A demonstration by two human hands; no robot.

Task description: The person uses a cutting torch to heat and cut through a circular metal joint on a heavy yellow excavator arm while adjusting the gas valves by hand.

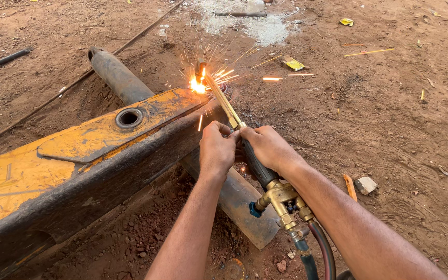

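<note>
The brass cutting torch (245, 145) is held tight by both hands: left hand (217, 150) on the stiff tube, right hand (268, 150) round the black handle. Its hot tip sparks on the heavy yellow steel beam (79, 150)

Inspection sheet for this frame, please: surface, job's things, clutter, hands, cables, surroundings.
Surface: bare reddish dirt ground, pebbly.
Job's things: brass cutting torch throwing sparks at the end of a worn yellow steel beam; beam lies across a grey steel pipe.
Clutter: yellow scraps, small grey stone, orange fragment.
Hands: left hand and right hand both grip the torch.
Cables: red and dark hoses leave the torch valves.
Surroundings: thin black rod, pale ash patch.
</note>
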